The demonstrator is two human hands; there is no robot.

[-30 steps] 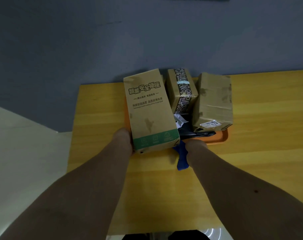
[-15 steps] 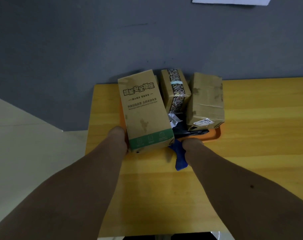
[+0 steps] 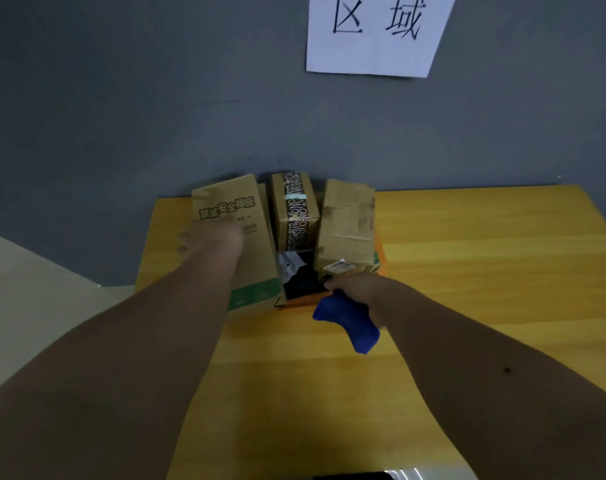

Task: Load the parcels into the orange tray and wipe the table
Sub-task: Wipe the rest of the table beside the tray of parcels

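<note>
Three cardboard parcels and a black bag [image 3: 300, 284] fill the orange tray [image 3: 381, 261] at the wooden table's [image 3: 468, 271] far edge. On the left stands a tall box with green base and printed characters [image 3: 256, 271]. A box with patterned black tape [image 3: 294, 209] is in the middle, and a plain worn box [image 3: 346, 226] is on the right. My left hand [image 3: 213, 240] is blurred and lies over the top of the printed box. My right hand [image 3: 355, 292] grips a blue cloth [image 3: 350, 323] just in front of the tray.
A grey wall rises right behind the table, with a white paper sign [image 3: 377, 32] taped high on it. Pale floor [image 3: 35, 292] lies past the table's left edge. Bare tabletop stretches to the right and toward me.
My left hand has risen from the printed box's lower left corner onto its top. My right hand with the blue cloth has drawn a little to the right. The view has tilted up.
</note>
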